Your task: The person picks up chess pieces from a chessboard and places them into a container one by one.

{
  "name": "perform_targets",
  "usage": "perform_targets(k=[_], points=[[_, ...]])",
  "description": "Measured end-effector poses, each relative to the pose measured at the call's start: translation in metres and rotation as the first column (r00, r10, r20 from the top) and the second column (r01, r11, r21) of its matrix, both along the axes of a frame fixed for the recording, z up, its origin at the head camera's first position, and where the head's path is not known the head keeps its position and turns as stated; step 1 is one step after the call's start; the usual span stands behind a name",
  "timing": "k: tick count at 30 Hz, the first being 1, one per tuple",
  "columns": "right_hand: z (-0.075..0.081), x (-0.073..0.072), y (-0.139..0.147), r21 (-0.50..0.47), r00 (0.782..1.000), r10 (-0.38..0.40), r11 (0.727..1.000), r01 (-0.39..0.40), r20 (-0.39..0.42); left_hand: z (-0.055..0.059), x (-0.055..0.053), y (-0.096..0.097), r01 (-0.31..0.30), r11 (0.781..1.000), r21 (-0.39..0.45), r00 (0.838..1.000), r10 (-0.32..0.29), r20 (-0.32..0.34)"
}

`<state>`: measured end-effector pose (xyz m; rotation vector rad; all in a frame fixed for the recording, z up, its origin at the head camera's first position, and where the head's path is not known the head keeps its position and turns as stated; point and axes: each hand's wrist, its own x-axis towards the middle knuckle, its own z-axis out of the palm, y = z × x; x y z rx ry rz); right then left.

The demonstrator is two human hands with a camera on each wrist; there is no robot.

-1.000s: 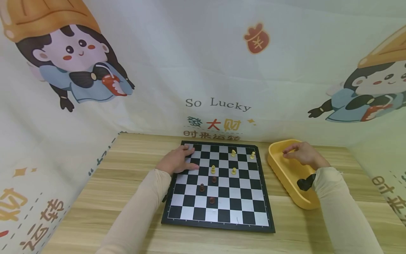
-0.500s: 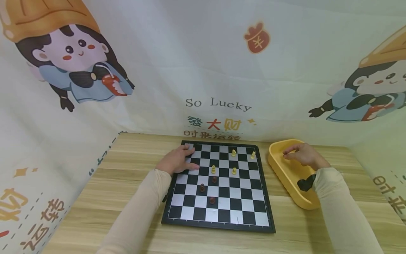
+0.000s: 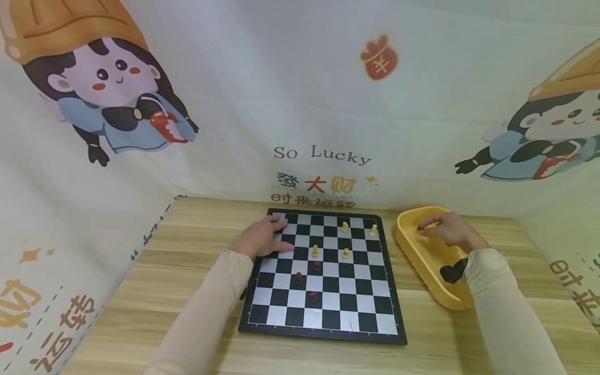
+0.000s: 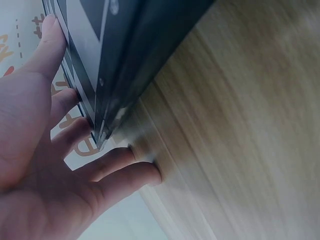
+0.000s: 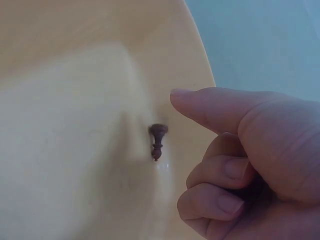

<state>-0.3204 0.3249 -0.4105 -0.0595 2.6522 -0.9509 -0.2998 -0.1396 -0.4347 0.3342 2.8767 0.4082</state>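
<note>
A black-and-white chessboard (image 3: 330, 284) lies on the table. My left hand (image 3: 258, 238) rests over its left edge, with thumb and index finger stretched onto the squares. In the left wrist view two fingers (image 4: 132, 177) reach past the board's corner. At the right, my right hand (image 3: 452, 229) hovers over the far part of a yellow tray (image 3: 413, 260). A dark brown chess bishop (image 5: 157, 142) shows head down and slightly blurred against the tray in the right wrist view. It is apart from the right thumb (image 5: 215, 105) and the curled fingers.
Several pale yellow chess pieces, one a front-most piece (image 3: 346, 253), stand on the board's far half. Dark brown pieces, such as the near one (image 3: 313, 297), stand closer. A white printed cloth (image 3: 234, 104) hangs behind the wooden table (image 3: 173, 250).
A dark brown piece now shows just under my right fingertips, where none was visible before. Both hands have stayed nearly in place. The board pieces have not moved.
</note>
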Motion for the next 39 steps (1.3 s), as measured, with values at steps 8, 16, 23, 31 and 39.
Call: perform_targets(k=[8, 16, 23, 31, 39], points=[[0.005, 0.004, -0.001, -0.012, 1.000, 0.015, 1.000, -0.015, -0.013, -0.002, -0.001, -0.001, 0.009, 1.000, 0.002, 1.000, -0.009, -0.014], [0.020, 0.007, -0.010, 0.004, 0.997, 0.036, 0.999, -0.036, -0.062, -0.002, -0.001, -0.003, -0.006, 1.000, 0.011, 1.000, 0.006, 0.021], [0.037, 0.012, -0.030, 0.047, 0.991, 0.055, 0.998, -0.050, -0.120, -0.001, -0.002, -0.003, -0.008, 1.000, 0.018, 0.999, 0.007, 0.046], [0.049, 0.023, -0.060, 0.042, 0.973, 0.120, 0.993, -0.114, -0.196, 0.002, -0.001, -0.004, -0.010, 0.999, 0.038, 0.998, 0.007, 0.063], [0.050, 0.035, -0.085, 0.001, 0.969, 0.153, 0.988, -0.155, -0.195, 0.002, -0.002, -0.005, 0.009, 0.999, 0.042, 0.998, -0.012, 0.055]])
